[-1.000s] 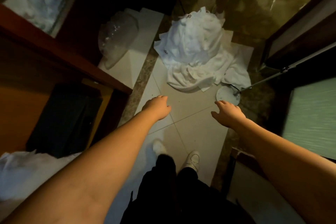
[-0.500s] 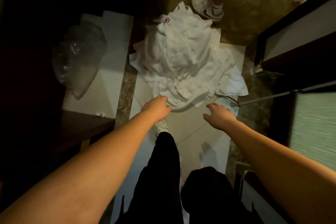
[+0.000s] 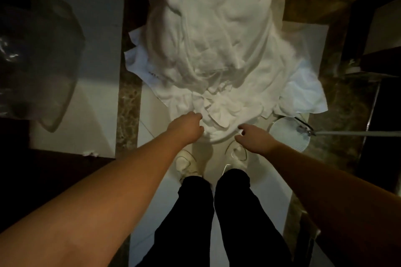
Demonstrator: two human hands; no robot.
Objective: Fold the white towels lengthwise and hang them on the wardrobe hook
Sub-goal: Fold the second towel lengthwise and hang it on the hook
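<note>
One heap of crumpled white towels (image 3: 219,50) lies on the pale tiled floor (image 3: 152,119), filling the frame from 12 o'clock to the centre; how many towels make it up cannot be told. Two bare arms reach down to its near edge. The left hand (image 3: 186,127), just at 11 o'clock of centre, has its fingers curled at the fringe of the pile, touching the cloth, though whether it has hold of a fold cannot be made out. The right hand (image 3: 252,138), a little toward 3 o'clock from it, hovers with fingers loosely bent and parted, holding nothing, its tips just beside the towel edge. Two white shoes (image 3: 188,162) and two black trouser legs (image 3: 193,212) stand at 6 o'clock. One round white disc (image 3: 288,136) on a metal pole (image 3: 355,133) rests at 3 o'clock; one clear plastic bag (image 3: 39,60) lies at 9 o'clock.
</note>
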